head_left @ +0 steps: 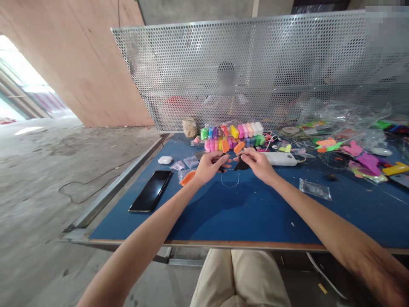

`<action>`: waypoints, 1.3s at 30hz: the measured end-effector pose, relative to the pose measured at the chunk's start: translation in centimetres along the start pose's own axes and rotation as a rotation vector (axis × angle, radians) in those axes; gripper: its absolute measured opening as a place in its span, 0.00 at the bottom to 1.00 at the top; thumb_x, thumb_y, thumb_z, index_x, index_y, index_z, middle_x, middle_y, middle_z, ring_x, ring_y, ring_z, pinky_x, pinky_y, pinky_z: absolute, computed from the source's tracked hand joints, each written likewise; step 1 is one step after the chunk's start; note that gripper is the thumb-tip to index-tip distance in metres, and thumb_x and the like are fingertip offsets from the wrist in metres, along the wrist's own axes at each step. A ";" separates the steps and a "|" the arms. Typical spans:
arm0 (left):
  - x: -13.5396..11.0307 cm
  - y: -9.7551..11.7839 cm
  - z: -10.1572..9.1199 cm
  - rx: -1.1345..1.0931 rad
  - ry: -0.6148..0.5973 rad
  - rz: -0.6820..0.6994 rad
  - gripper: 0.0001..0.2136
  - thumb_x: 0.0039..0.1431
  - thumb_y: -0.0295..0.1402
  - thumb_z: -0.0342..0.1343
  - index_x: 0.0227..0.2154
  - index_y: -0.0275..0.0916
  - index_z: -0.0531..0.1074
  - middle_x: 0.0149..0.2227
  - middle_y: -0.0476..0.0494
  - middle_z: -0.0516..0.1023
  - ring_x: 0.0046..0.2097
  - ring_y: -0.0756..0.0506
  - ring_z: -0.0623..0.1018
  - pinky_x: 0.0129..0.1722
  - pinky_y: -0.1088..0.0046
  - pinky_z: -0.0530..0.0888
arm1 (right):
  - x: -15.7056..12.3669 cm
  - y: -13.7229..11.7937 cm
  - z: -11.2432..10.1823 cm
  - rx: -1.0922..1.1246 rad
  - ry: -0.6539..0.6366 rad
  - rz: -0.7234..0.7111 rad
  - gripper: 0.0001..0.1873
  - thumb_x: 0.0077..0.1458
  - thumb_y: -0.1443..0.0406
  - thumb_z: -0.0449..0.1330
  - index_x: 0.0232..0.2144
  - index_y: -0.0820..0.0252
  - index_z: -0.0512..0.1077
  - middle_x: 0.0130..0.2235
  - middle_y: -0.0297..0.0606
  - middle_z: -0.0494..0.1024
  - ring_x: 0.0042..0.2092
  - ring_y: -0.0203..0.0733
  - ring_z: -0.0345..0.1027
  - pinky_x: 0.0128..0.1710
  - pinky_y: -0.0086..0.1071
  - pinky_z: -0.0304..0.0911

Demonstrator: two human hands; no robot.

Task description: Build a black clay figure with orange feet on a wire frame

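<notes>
My left hand (209, 165) and my right hand (257, 164) are held close together above the blue table (243, 213), fingers pinched. Between them sits a small black piece (240, 164) with an orange tip (238, 147), and a thin loop of clear wire (230, 179) hangs below. The right hand grips the black piece; the left pinches its other end. An orange piece (187, 178) lies by my left wrist.
A black phone (151, 190) and white earbud case (165, 160) lie at left. Packs of coloured clay (233, 135) stand behind the hands, a white bar (281, 159) to the right. Plastic bags and clay shapes (358, 149) crowd the right. A perforated metal screen (255, 68) backs the table.
</notes>
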State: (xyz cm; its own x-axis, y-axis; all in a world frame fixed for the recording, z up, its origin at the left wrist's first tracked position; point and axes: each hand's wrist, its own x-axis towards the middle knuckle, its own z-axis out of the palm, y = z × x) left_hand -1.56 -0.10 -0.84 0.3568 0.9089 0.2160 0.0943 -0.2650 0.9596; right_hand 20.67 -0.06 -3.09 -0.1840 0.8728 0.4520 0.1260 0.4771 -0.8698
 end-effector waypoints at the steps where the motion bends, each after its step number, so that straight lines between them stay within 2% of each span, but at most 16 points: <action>1: 0.0 0.0 0.0 0.010 -0.005 -0.007 0.21 0.61 0.51 0.60 0.44 0.37 0.75 0.45 0.37 0.83 0.42 0.41 0.84 0.33 0.71 0.80 | 0.0 0.1 0.0 0.005 0.008 0.002 0.17 0.61 0.50 0.61 0.42 0.55 0.76 0.42 0.41 0.84 0.50 0.51 0.77 0.56 0.46 0.68; 5: 0.1 -0.3 0.3 0.066 0.025 0.025 0.20 0.63 0.50 0.57 0.46 0.38 0.72 0.46 0.38 0.82 0.43 0.42 0.83 0.35 0.70 0.80 | 0.0 0.4 0.0 0.056 0.009 0.015 0.17 0.60 0.50 0.62 0.42 0.55 0.74 0.40 0.40 0.84 0.47 0.50 0.78 0.55 0.46 0.68; 7: 0.2 -0.5 0.4 0.201 0.158 0.131 0.19 0.63 0.48 0.58 0.47 0.39 0.69 0.47 0.39 0.79 0.44 0.44 0.82 0.39 0.68 0.79 | 0.0 0.5 0.1 0.079 -0.007 0.017 0.17 0.60 0.50 0.62 0.42 0.55 0.73 0.39 0.40 0.84 0.47 0.49 0.79 0.54 0.45 0.69; 9: 0.2 -0.5 0.4 0.430 0.311 0.287 0.17 0.62 0.45 0.60 0.46 0.40 0.67 0.48 0.40 0.76 0.47 0.44 0.79 0.46 0.65 0.77 | 0.0 0.5 0.2 0.074 -0.020 0.005 0.16 0.61 0.51 0.61 0.43 0.56 0.72 0.39 0.40 0.83 0.46 0.48 0.79 0.53 0.44 0.69; 12: 0.0 -0.2 0.5 0.742 0.449 0.489 0.15 0.61 0.43 0.61 0.44 0.40 0.67 0.48 0.40 0.72 0.53 0.41 0.73 0.54 0.58 0.72 | -0.1 0.5 0.3 0.052 -0.012 -0.025 0.17 0.62 0.51 0.61 0.43 0.57 0.71 0.38 0.40 0.83 0.45 0.47 0.78 0.52 0.43 0.69; 16: -0.5 0.5 0.9 0.879 0.590 0.575 0.18 0.60 0.44 0.62 0.47 0.40 0.67 0.53 0.36 0.68 0.57 0.37 0.67 0.56 0.54 0.67 | -0.2 0.3 0.4 0.050 -0.014 -0.036 0.17 0.62 0.50 0.60 0.43 0.57 0.70 0.37 0.40 0.82 0.43 0.45 0.78 0.50 0.41 0.69; 18: -0.8 0.7 1.2 0.941 0.545 0.575 0.15 0.61 0.44 0.61 0.45 0.42 0.71 0.52 0.37 0.68 0.55 0.36 0.67 0.55 0.53 0.65 | -0.2 0.2 0.5 0.045 -0.014 -0.040 0.17 0.63 0.50 0.59 0.43 0.56 0.70 0.36 0.39 0.82 0.43 0.44 0.77 0.49 0.40 0.69; 20: -1.0 0.8 1.4 1.004 0.450 0.579 0.10 0.63 0.44 0.59 0.41 0.45 0.76 0.50 0.39 0.70 0.53 0.37 0.67 0.54 0.53 0.64 | -0.3 0.1 0.6 0.038 -0.015 -0.043 0.16 0.63 0.51 0.59 0.42 0.56 0.69 0.36 0.38 0.81 0.42 0.44 0.77 0.48 0.40 0.70; 23: -1.0 0.7 1.7 1.035 0.378 0.608 0.08 0.64 0.43 0.58 0.39 0.48 0.79 0.49 0.40 0.72 0.52 0.37 0.67 0.52 0.53 0.63 | -0.3 0.0 0.7 0.025 -0.023 -0.049 0.16 0.63 0.51 0.60 0.42 0.56 0.70 0.36 0.38 0.81 0.42 0.44 0.77 0.48 0.40 0.71; 30: -1.0 0.8 2.0 0.962 0.383 0.570 0.10 0.62 0.44 0.60 0.39 0.48 0.81 0.56 0.38 0.68 0.54 0.34 0.67 0.54 0.51 0.64 | -0.5 -0.4 0.9 -0.043 -0.036 -0.066 0.15 0.63 0.51 0.59 0.42 0.54 0.72 0.40 0.39 0.80 0.45 0.46 0.77 0.49 0.41 0.71; 39: -1.0 0.9 2.0 0.958 0.335 0.561 0.10 0.62 0.45 0.60 0.38 0.47 0.80 0.57 0.38 0.68 0.55 0.34 0.67 0.53 0.50 0.65 | -0.6 -0.6 0.9 -0.087 -0.026 -0.089 0.13 0.63 0.52 0.58 0.42 0.54 0.72 0.43 0.39 0.79 0.48 0.47 0.76 0.50 0.41 0.70</action>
State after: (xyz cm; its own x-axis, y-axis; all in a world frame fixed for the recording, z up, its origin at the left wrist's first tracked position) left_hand 0.06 -1.92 -0.59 0.3209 0.5884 0.7421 0.7175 -0.6626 0.2151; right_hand 19.79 -0.97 -2.98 -0.2230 0.8242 0.5206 0.1920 0.5607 -0.8055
